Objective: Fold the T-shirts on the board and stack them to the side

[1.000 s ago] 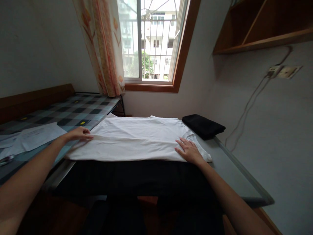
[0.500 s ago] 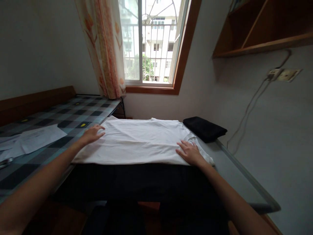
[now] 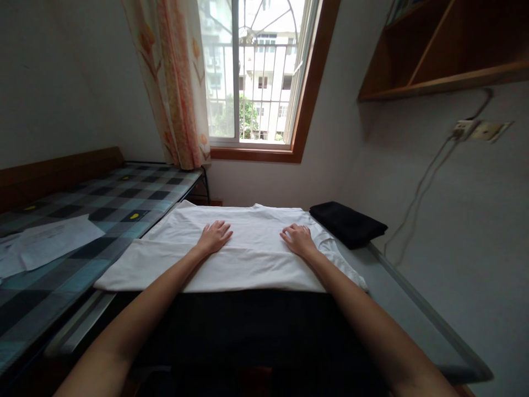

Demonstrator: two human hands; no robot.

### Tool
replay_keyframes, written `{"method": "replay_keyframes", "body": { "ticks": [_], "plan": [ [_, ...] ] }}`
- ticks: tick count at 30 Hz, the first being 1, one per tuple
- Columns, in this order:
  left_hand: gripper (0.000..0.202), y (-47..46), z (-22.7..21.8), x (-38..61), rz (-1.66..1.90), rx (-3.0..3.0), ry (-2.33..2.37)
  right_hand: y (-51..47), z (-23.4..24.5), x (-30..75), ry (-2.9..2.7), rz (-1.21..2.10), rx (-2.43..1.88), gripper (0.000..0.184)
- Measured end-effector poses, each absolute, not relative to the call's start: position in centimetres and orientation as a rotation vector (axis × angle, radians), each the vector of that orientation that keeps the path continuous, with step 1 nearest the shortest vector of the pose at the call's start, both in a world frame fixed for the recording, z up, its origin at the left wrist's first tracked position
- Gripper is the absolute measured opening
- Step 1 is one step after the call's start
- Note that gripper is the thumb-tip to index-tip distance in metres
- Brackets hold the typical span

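Observation:
A white T-shirt lies spread across the table, with a fold line running from side to side through it. My left hand rests on the shirt left of its middle, fingers stretched out and palm down. On the right half, my right hand also lies on the cloth with its fingers spread. Neither hand grips the fabric. Dark cloth hangs below the shirt's near edge.
A folded black cloth sits at the table's far right. The grey table borders the right wall. Left is a bed with a checked mattress and papers. A wooden shelf and cables are on the right wall.
My left hand has moved from the shirt's left edge inward onto the cloth. My right hand has shifted slightly left and away from me. The shirt's near left corner now reaches further left.

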State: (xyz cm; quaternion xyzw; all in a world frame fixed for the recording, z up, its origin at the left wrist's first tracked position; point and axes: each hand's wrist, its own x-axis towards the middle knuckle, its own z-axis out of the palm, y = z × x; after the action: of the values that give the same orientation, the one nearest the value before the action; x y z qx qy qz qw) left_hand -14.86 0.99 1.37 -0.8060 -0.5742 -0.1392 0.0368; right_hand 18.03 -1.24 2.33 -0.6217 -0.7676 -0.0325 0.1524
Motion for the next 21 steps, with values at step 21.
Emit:
{"method": "replay_keyframes", "body": {
  "ticks": [21],
  "plan": [
    [0.036, 1.2, 0.2, -15.1, -0.598, -2.418, -1.759, 11.8, 2.9, 21.4, -1.689, 0.068, -2.294, 0.047]
  ]
}}
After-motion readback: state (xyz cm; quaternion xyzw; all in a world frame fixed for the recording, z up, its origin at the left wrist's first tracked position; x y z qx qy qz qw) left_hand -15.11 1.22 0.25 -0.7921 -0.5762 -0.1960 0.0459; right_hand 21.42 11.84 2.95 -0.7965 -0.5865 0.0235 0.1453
